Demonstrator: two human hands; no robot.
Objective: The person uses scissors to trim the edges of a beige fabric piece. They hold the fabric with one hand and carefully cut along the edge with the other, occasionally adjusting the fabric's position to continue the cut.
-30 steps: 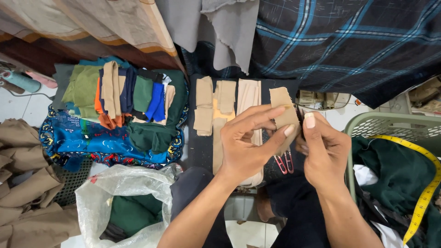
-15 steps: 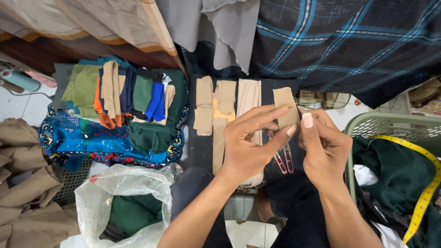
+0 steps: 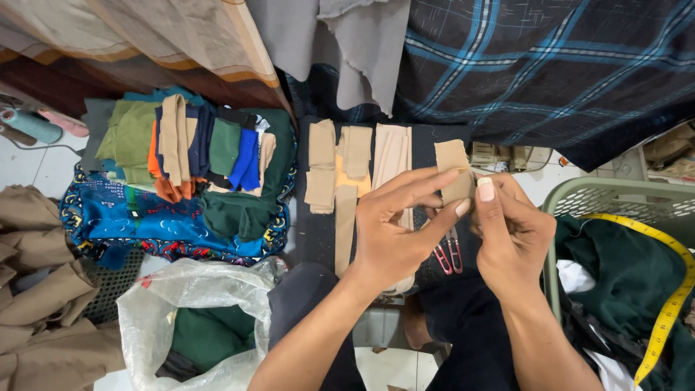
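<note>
While both hands work at centre frame, a clear plastic bag [image 3: 192, 308] lies at lower left, crumpled and open, with dark green cloth inside. Above it sits a stack of folded cloth [image 3: 192, 156] in olive, orange, navy, blue and tan, resting on a blue patterned fabric [image 3: 130, 224]. A grey-green basket [image 3: 615, 199] stands at right, holding dark green cloth with a yellow tape measure [image 3: 670, 304] draped across it. No labels or signs can be made out.

The tan patch [image 3: 454, 168] is a small, roughly rectangular piece of beige cloth with slightly frayed edges. It is held upright above a dark work surface [image 3: 318, 235], just right of several tan strips [image 3: 355, 174] laid side by side.

The left hand [image 3: 394, 232] pinches the patch's lower edge, forefinger stretched along its face, other fingers curled behind. The right hand [image 3: 510, 235] is closed, thumb raised against the patch's right edge; what its fingertips grip cannot be told. Red-handled snips [image 3: 449, 257] lie below, between the two hands.
</note>
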